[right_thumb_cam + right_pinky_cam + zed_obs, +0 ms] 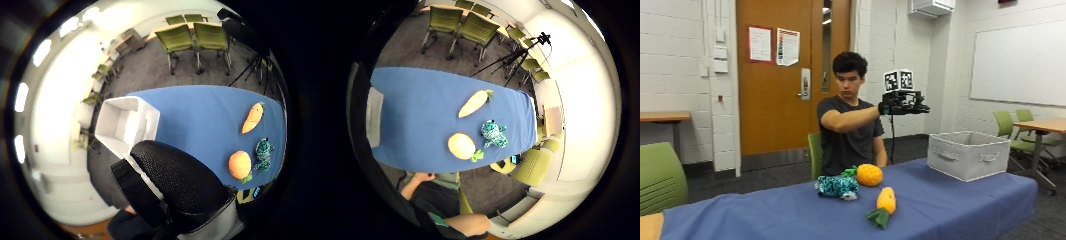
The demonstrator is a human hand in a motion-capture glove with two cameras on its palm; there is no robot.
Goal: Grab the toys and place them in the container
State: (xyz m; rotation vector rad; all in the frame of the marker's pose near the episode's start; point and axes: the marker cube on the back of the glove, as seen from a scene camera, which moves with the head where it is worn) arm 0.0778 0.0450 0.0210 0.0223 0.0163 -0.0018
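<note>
A classroom with white block walls, a wooden door [776,75] and green chairs [470,27] surrounds a long blue-covered bench [946,210]. The gloved right hand [901,105] is raised high above it; whether its fingers are curled I cannot tell, and nothing shows in it. Below it to one side stands the grey fabric container [968,155]. Far beneath on the other side lie an orange pineapple toy [868,175], a teal spotted plush [838,187] and a carrot toy [884,204].

The blue table [425,115] lies far beneath the palm, carrying three toys close together: a pale carrot toy [474,102], a round yellow toy [461,146] and a teal patterned plush [493,134]. Past the table's near edge, a bare forearm [468,223] shows. Green chairs [457,25] stand beyond the far side.
</note>
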